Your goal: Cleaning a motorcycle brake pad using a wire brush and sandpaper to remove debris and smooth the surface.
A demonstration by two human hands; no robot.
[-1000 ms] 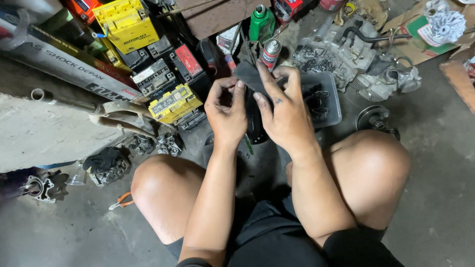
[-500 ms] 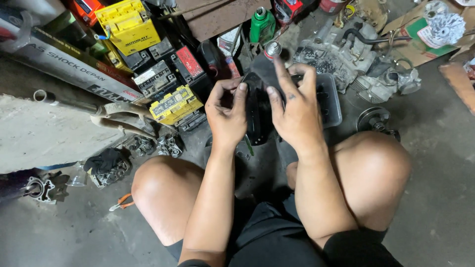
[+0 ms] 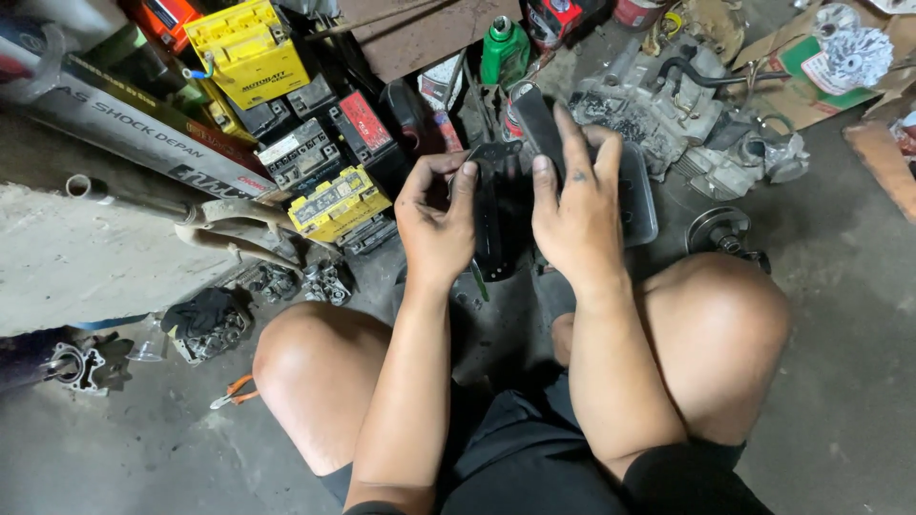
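Observation:
I sit on a concrete floor with both knees up, holding a black plastic part (image 3: 498, 224) between my hands at chest height. My left hand (image 3: 437, 221) grips its left edge with thumb and fingertips. On the other side my right hand (image 3: 575, 205) grips it, fingers stretched upward over a black strip (image 3: 536, 119) that sticks up from the part. The part's lower end shows between my wrists; its exact shape is hidden by my fingers.
A black tray (image 3: 641, 195) and a grey engine block (image 3: 658, 110) lie beyond my hands. Yellow and black batteries (image 3: 336, 202) crowd the upper left, by a green bottle (image 3: 504, 50). Orange-handled pliers (image 3: 233, 392) and small metal parts (image 3: 205, 324) lie left of my knee.
Both hands stay on the black part. My right fingers have straightened and slid upward along the strip, and the part is tilted slightly differently.

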